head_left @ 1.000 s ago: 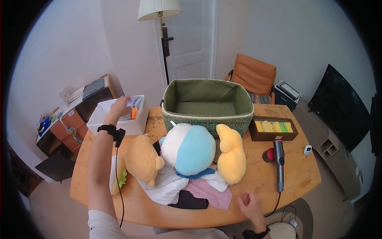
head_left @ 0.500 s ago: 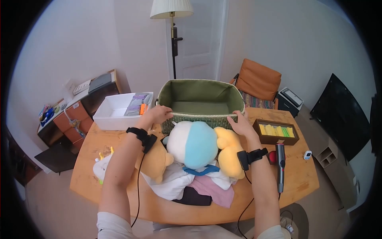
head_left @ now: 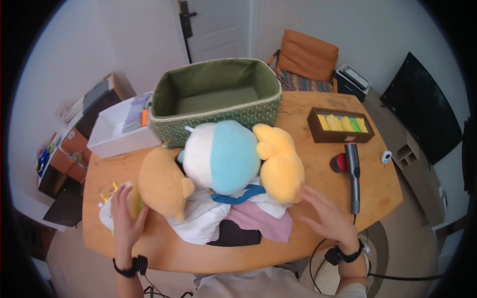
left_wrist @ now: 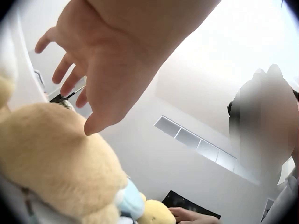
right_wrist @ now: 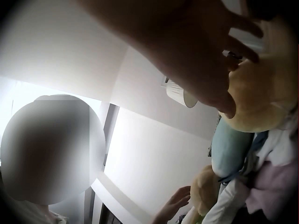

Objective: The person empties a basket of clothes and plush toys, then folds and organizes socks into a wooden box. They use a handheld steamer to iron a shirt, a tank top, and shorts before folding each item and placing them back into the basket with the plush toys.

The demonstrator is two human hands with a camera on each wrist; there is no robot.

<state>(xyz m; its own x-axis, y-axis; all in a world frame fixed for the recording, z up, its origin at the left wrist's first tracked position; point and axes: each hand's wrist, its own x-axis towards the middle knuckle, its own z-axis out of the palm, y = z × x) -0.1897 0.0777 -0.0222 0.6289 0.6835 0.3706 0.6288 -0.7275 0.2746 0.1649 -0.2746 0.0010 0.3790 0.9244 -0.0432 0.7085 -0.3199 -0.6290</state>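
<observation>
My left hand (head_left: 128,213), fingers loosely extended, is over a white and yellow plush toy (head_left: 106,216) at the table's left and partly hides it. Beside it lies a tan plush toy (head_left: 160,181). In the middle a big round blue and white plush (head_left: 233,156) rests against a green woven basket (head_left: 218,119). Its right neighbour is a yellow plush (head_left: 281,166). My right hand (head_left: 328,216) is spread with nothing in it, fingertips close to the yellow plush's lower end. Folded white clothes (head_left: 196,223), a pink garment (head_left: 263,221) and a dark one (head_left: 236,234) lie under the toys.
A white bin (head_left: 102,141) with rolled items stands left of the basket. On the right are a brown box (head_left: 318,131) of yellow and green pieces, a grey corded styling tool (head_left: 353,174), a red round object (head_left: 339,162) and a small white device (head_left: 386,157).
Both hands went to the basket's front rim, then let go and came back toward me. The basket has shifted left and turned, now close against the white bin. The head view has tilted down.
</observation>
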